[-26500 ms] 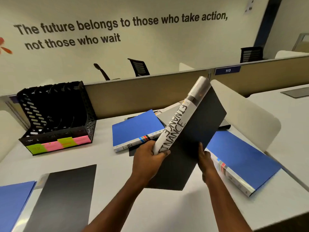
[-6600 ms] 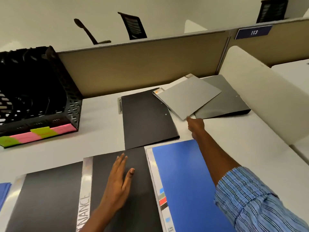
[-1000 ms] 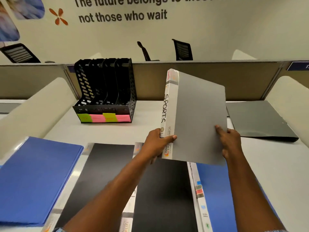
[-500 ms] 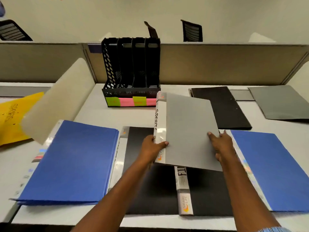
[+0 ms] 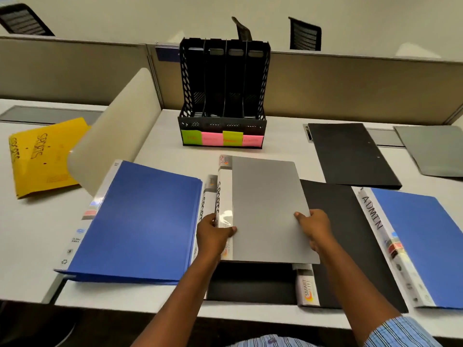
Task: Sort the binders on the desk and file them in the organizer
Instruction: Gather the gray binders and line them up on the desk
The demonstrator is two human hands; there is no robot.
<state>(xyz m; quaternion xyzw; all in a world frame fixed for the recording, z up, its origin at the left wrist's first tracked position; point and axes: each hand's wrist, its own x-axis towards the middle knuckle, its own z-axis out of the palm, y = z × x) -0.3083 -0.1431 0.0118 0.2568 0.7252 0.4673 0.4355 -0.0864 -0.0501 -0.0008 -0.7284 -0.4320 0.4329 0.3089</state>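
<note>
Head view: grey binder (image 5: 265, 206) gripped between the hands — left hand (image 5: 213, 236) at spine, right hand (image 5: 315, 229) at free edge — its long axis pointing ahead to the organizer (image 5: 223, 96).

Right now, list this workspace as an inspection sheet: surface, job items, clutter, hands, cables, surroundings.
Surface: white desk, binders spread flat.
Job's things: grey plastic SPORTS binder over black binders; blue plastic binder left, blue ADMIN binder right; black mesh four-slot organizer, slots look empty.
Clutter: yellow SPORTS-marked folder on neighbouring desk.
Hands: left hand grips binder's spine; right hand grips its right edge.
Cables: nothing seen.
Surroundings: beige partition, black chairs behind.
</note>
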